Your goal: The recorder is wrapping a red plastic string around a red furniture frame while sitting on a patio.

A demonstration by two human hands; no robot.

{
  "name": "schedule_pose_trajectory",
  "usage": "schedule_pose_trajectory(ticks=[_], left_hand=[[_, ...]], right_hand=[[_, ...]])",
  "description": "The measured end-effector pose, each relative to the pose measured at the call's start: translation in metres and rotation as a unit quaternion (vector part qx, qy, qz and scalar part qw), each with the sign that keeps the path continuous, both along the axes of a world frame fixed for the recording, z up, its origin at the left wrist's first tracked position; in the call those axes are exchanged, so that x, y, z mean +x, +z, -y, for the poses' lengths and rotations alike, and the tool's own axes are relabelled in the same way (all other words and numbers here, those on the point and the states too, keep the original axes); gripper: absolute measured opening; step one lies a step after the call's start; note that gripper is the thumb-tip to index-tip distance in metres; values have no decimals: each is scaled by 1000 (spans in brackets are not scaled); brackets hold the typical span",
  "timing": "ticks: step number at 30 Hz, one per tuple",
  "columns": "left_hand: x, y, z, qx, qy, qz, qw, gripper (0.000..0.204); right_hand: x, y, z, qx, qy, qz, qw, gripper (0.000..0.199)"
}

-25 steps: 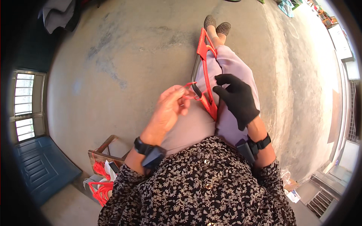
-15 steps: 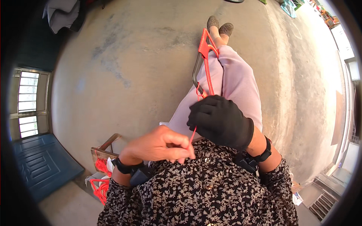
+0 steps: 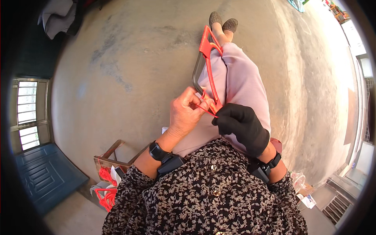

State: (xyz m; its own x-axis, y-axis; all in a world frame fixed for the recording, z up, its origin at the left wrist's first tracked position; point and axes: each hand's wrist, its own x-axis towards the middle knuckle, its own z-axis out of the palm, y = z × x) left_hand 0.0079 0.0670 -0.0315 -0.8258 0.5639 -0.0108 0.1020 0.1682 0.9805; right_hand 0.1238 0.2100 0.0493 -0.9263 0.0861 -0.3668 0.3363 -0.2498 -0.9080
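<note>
**Left hand point(image 3: 186, 111) and right hand point(image 3: 243, 127) hold one red cord point(image 3: 210, 113) between them**

Half a second ago the bare left hand was low near the waist, and the gloved right hand covered the near end of the red frame point(image 3: 210, 76). Now the left hand has come up to this end, its fingers pinched on the cord, and the right hand has drawn back toward the body. The hands are near each other but apart; the cord goes in a straight line to the gloved fingertips, which are closed on it.

The red frame, with its dark bar point(image 3: 196, 71), lies lengthwise along the trousers point(image 3: 246, 74), pointing to the shoes point(image 3: 230, 25).

At lower left, a red bundle point(image 3: 105, 175) lies beside a wooden piece of furniture point(image 3: 107, 162), and red loops point(image 3: 105, 199) are below it, next to something whitish; I cannot tell if a container holds them. At lower right is a transparent bag point(image 3: 298, 181), its contents unclear.

Concrete floor point(image 3: 137, 78) spreads widely on both sides of the legs. Its left edge meets a blue panel point(image 3: 51, 176) and a barred window point(image 3: 28, 100).
</note>
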Motion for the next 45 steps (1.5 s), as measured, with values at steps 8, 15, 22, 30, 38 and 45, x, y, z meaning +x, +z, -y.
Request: schedule_pose_trajectory(ticks=[8,15,22,30,38,45], left_hand=[[-19,9,16,-12,-95,109,989,17],[-44,8,35,138,-69,259,953,15],[-42,-9,11,13,-84,307,948,10],[-43,-2,23,13,-50,304,951,13],[-7,28,40,236,-225,509,797,29],[5,17,53,283,-107,635,711,23]], right_hand=[[-7,23,-8,16,-11,38,999,11],[-44,-43,-41,496,-24,-268,825,23],[-71,-60,-15,570,66,-194,795,16],[-43,-41,-29,436,-24,-150,887,7],[17,6,-6,-125,84,84,985,10],[14,-29,-2,-27,42,85,995,18]])
